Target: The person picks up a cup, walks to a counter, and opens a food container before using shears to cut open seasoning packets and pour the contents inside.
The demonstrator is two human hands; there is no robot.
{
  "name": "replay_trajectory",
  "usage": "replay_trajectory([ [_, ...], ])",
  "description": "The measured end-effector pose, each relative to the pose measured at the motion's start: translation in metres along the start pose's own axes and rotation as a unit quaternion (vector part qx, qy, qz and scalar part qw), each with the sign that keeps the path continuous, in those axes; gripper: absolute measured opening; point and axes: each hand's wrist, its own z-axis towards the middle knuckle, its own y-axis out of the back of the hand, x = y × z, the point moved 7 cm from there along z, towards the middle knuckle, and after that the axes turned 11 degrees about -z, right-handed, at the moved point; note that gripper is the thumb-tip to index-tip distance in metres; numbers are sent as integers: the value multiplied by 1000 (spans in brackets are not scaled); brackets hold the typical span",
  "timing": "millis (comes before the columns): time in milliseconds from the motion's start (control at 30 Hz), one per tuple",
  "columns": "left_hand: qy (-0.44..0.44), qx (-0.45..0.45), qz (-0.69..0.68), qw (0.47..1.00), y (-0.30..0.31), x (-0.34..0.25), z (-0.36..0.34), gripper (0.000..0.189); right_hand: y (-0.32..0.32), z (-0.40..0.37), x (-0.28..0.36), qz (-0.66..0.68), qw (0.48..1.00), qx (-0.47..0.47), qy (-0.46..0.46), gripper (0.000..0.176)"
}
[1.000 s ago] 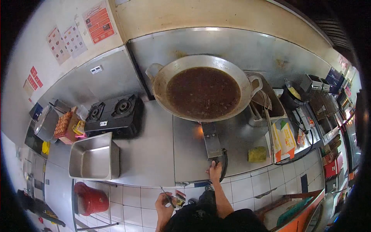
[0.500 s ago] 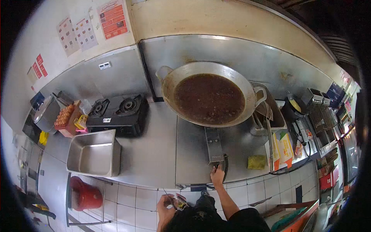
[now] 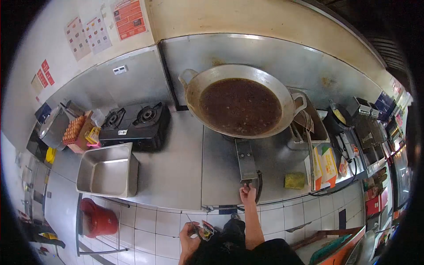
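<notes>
My right hand (image 3: 248, 194) is closed at the front end of the gas burner's metal control box (image 3: 245, 161), with its fingers on what looks like the knob. Above that burner sits a large two-handled wok (image 3: 194, 104) of dark brown liquid (image 3: 240, 106). Low in the view, my left hand (image 3: 189, 236) is curled around a thin stick-like thing (image 3: 190, 219), whose kind I cannot make out. Beside those fingers shows a small colourful item (image 3: 206, 230), partly hidden by dark clothing. A black hose (image 3: 259, 190) runs next to my right hand.
Left on the steel counter (image 3: 176, 176) are a steel pan (image 3: 107, 172), a two-burner stove (image 3: 134, 126) and eggs (image 3: 74, 130). To the right lie a yellow-green sponge-like block (image 3: 294, 180), cartons (image 3: 327, 165) and a long-handled strainer (image 3: 310, 145). A red bucket (image 3: 104, 221) stands below.
My right hand has turned at the control box's front end, its fingers now gathered at the knob. The left hand stays nearly the same. The whole view has shifted slightly.
</notes>
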Motion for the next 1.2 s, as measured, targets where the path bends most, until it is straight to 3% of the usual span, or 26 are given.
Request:
replay_trajectory([
  [33, 22, -9, -14, 1000, 0, 4, -3, 31, 1, -8, 3, -124, 988, -55, 67, 27],
  [67, 24, -9, -13, 1000, -1, 5, -3, 31, 2, -9, -1, -124, 988, -57, 66, 27],
  [100, 26, 2, -12, 1000, -3, 4, -3, 31, 3, -9, 7, -278, 944, -82, 155, 27],
  [133, 28, 15, -10, 999, -4, 3, -4, 31, 1, -13, 13, -421, 868, -105, 239, 29],
  [167, 26, 17, -7, 999, -3, 5, -3, 31, -5, -20, 18, -440, 823, -88, 348, 31],
  [300, 11, 15, 2, 1000, -3, 7, 3, 30, -20, -40, 25, -482, 804, -131, 324, 34],
  [400, 1, 14, 1, 1000, -4, 2, 3, 29, -18, -44, 36, -550, 757, -139, 324, 28],
  [467, -14, 14, -5, 1000, -6, -1, 4, 28, 1, -16, 29, -477, 858, 48, 185, 28],
  [500, -9, 8, -3, 1000, -7, -1, 4, 28, -7, -21, 33, -479, 857, 49, 186, 28],
  [533, -4, 3, 0, 1000, -7, 0, 4, 28, -22, -33, 48, -644, 707, -3, 292, 28],
  [567, -3, 2, -1, 1000, -8, 3, 4, 28, -40, -48, 53, -768, 514, -54, 378, 27],
  [600, -7, 6, -4, 1000, -10, 4, 5, 27, -37, -45, 50, -769, 514, -54, 377, 27],
  [667, -12, 10, -5, 1000, -10, 5, 4, 27, -44, -52, 46, -764, 409, -97, 489, 24],
  [800, 1, 13, -6, 1000, -19, -1, 6, 27, -47, -56, 48, -787, 418, -127, 436, 25],
  [867, 7, 21, -5, 1000, -25, 0, 8, 28, -38, -45, 49, -840, 395, -132, 347, 32],
  [900, -26, 48, 6, 998, -36, -9, 11, 28, -39, -51, 53, -842, 396, -136, 340, 32],
  [1000, -77, 132, 65, 986, -68, -36, 19, 30, -61, -106, 50, -869, 414, -22, 268, 52],
  [1067, -47, 210, 64, 975, -95, -55, 24, 29, -88, -174, 47, -745, 611, 168, 208, 49],
  [1100, -42, 224, 68, 971, -107, -62, 28, 29, -101, -207, 60, -741, 619, 155, 209, 49],
  [1167, -42, 312, 16, 949, -146, -77, 25, 27, -127, -274, 65, -534, 769, 349, 53, 42],
  [1200, -40, 336, 22, 941, -166, -82, 22, 27, -125, -289, 85, -524, 780, 334, 69, 42],
])
